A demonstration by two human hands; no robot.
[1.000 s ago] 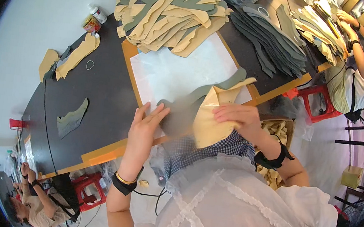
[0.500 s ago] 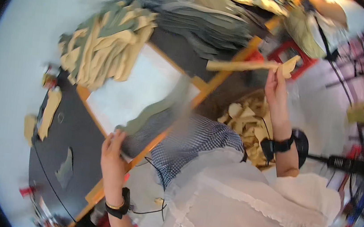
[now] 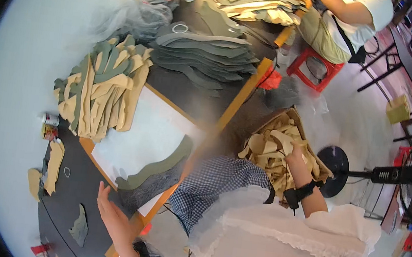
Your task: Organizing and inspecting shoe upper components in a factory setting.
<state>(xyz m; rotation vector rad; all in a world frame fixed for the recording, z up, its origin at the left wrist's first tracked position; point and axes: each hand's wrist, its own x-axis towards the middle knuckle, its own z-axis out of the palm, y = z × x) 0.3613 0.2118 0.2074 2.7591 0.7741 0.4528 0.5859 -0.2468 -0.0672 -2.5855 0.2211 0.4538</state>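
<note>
A tan cut-out piece is in the right hand, down inside a cardboard box full of similar tan scraps that sits on the floor at the person's right side. The fingers are closed loosely about the piece among the scraps; how firmly they grip it cannot be told. Half a second ago this hand was raised high, holding a tan piece up near the orange edge of the surface; it has since dropped into the box. A second ago both hands were together over the white sheet, handling a tan piece there.

The left hand is open, fingers spread, holding nothing, its fingertips near the lower end of a long curved grey-green piece. That piece lies across the white sheet and reaches the orange edge of the dark surface. The left hand has stayed near the same edge as before.

Behind the sheet lies a heap of tan and green cut pieces, and farther back a stack of dark grey pieces. Another person sits at the far end beside a red stool.
</note>
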